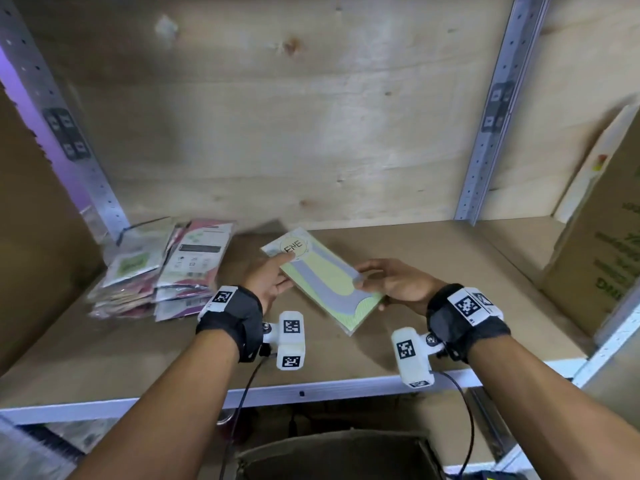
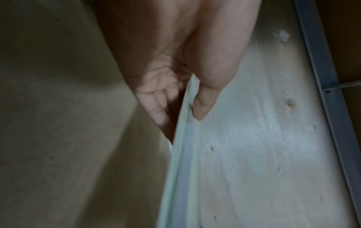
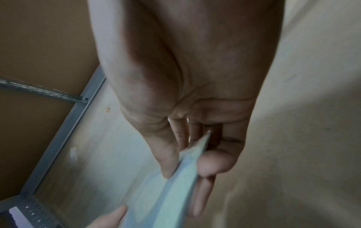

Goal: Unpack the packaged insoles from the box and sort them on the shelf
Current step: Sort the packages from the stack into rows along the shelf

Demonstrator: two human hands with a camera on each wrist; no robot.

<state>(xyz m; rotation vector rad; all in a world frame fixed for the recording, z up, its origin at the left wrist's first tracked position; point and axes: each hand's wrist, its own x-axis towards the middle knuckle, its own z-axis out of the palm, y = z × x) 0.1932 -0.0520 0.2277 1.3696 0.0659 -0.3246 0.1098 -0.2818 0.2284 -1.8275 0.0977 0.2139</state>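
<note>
Both hands, left hand (image 1: 268,282) and right hand (image 1: 398,284), pinch the insole pack (image 1: 325,278) between them above the shelf (image 1: 433,258)

I am counting one green insole pack (image 1: 323,278) held between two hands, my left hand (image 1: 268,284) and my right hand (image 1: 398,284). I am counting two overlapping heaps of packs (image 1: 162,268) on one shelf (image 1: 433,265), their number untellable, plus two cardboard boxes, one (image 1: 599,237) at right and one (image 1: 339,455) below.

Shelf (image 1: 433,271): brown board with a pale metal front edge and a wooden back wall.
Far left: packets (image 1: 162,271) of insoles in a loose, overlapping heap on the board.
Right end: a cardboard box (image 1: 599,244) standing on the board, leaning, with green print.
</note>
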